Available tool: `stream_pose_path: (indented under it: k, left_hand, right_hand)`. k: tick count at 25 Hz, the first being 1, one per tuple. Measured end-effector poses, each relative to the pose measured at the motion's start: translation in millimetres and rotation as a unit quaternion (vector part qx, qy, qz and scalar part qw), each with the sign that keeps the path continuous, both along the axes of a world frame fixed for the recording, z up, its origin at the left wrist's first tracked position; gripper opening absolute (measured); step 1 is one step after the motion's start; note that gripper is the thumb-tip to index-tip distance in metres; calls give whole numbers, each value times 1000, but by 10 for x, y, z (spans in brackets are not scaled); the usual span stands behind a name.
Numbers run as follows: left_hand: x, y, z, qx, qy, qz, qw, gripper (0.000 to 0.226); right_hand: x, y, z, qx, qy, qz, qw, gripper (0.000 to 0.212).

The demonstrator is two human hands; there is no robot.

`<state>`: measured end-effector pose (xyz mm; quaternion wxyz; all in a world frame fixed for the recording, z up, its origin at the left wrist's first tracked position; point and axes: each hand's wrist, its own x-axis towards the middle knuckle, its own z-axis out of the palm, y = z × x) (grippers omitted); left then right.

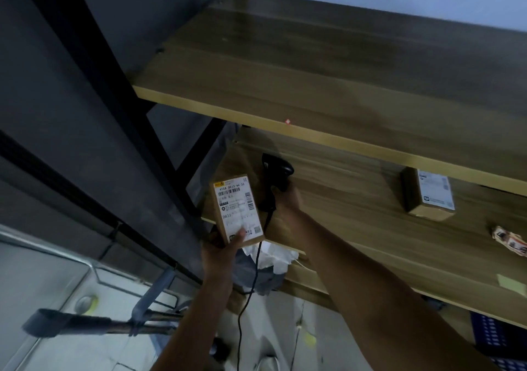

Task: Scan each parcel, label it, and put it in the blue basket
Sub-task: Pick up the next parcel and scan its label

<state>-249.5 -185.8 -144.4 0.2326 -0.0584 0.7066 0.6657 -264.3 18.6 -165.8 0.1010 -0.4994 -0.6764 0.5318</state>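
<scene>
My left hand (221, 252) holds a small cardboard parcel (238, 209) upright by its lower end, its white shipping label facing me. Just right of it my right hand (288, 199) grips a black corded barcode scanner (275, 175) by the handle, its head up over the middle shelf. The scanner's cable hangs down between my forearms. A second labelled cardboard parcel (429, 195) lies on the middle shelf (356, 199) to the right. A corner of the blue basket (496, 339) shows at the lower right, under the shelf.
The upper wooden shelf (313, 65) is bare, with a small red spot (287, 121) on its front edge. A crumpled label strip (510, 241) and a yellow note (512, 283) lie on the middle shelf. Grey and white bags (268, 268) hang below. Black frame posts stand left.
</scene>
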Motion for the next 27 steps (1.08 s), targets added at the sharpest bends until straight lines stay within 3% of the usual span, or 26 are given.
stream_pose_path:
  k: [4,8,13,15,19,22,27]
  left_hand:
    - [20,59,1,3,4,-15,1000,20]
    - [145,203,125,17,0,-40,999,22]
    - [365,504,327,-13,-11,-113,993,22]
    - [502,683,394,-26,-12,-162,986,20]
    - [935,1077,427,-35,-22,-217,975,17]
    - [1300,1347,350,-83,-23,-250,964,40]
    - [1919,1803,144,-235,97,-320,913,89]
  right_hand:
    - [45,74,-16,47,-38,49,997,33]
    - [154,139,58,33,-16,42,998,42]
    - [886,78,430,-33,136,38,989,6]
    - [1210,99,458,-81,161,53,982,16]
    - [1895,292,517,-57,148,37,987,34]
    - [2366,472,587,-55,145,-2,988,33]
    - [3088,766,529,-86,134,-65,985,33]
